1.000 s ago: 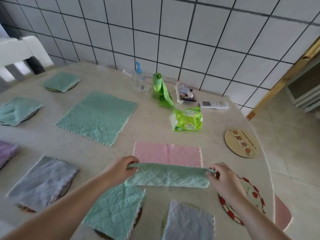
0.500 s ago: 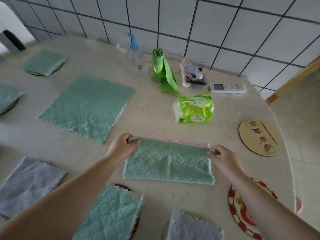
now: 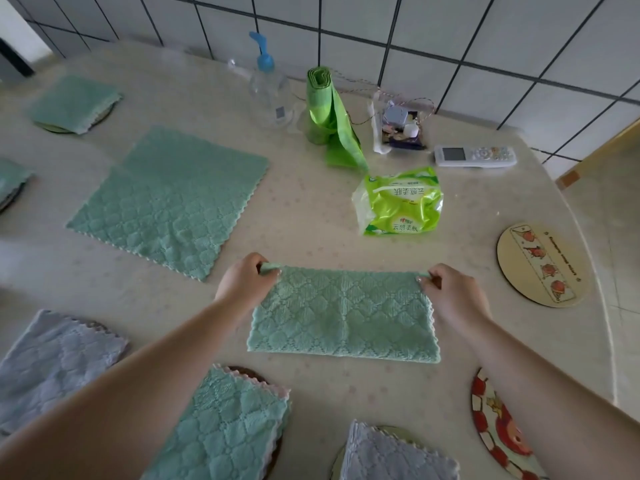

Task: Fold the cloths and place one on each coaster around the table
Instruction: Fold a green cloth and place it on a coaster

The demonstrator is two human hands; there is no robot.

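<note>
A green quilted cloth (image 3: 343, 317), folded in half, lies flat on the table in front of me. My left hand (image 3: 244, 282) pinches its far left corner and my right hand (image 3: 450, 292) pinches its far right corner. A larger green cloth (image 3: 169, 199) lies spread open to the left. Folded cloths sit on coasters: green (image 3: 74, 103) at far left, grey (image 3: 52, 362) at near left, green (image 3: 221, 427) at the near edge, grey (image 3: 391, 455) at the bottom. Two coasters are bare: a wooden one (image 3: 542, 265) at right and a red patterned one (image 3: 498, 434) under my right forearm.
Along the tiled wall stand a pump bottle (image 3: 268, 88), a roll of green bags (image 3: 327, 112), a small box of odds and ends (image 3: 400, 126) and a white remote (image 3: 474, 155). A green tissue pack (image 3: 400, 202) lies mid-table. Another folded cloth (image 3: 10, 180) shows at the left edge.
Both hands carried the cloth's top edge away from me and laid it down, so the folded cloth now covers the pink side completely. The camera tilted downward and closer.
</note>
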